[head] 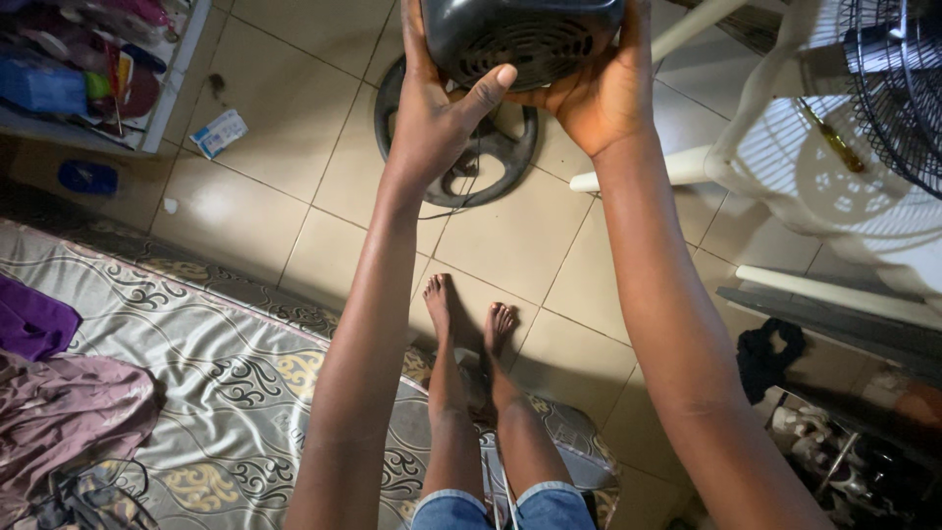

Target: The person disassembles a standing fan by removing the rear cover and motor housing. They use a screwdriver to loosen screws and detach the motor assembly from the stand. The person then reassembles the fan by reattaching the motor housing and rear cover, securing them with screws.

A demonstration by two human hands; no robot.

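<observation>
Fan housing above round base on floor

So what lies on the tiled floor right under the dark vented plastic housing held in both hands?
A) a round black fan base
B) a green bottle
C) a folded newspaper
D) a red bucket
A: a round black fan base lies on the floor tiles directly below the dark vented plastic housing that the left hand and right hand grip.

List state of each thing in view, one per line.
Fan motor housing: lifted off the floor, held in both hands.
Left hand: closed on housing, thumb across its vents.
Right hand: closed on housing's other side.
Round fan base: flat on tile floor.
Fan grille: detached, leaning at right.
Small box: lying on floor.
</observation>
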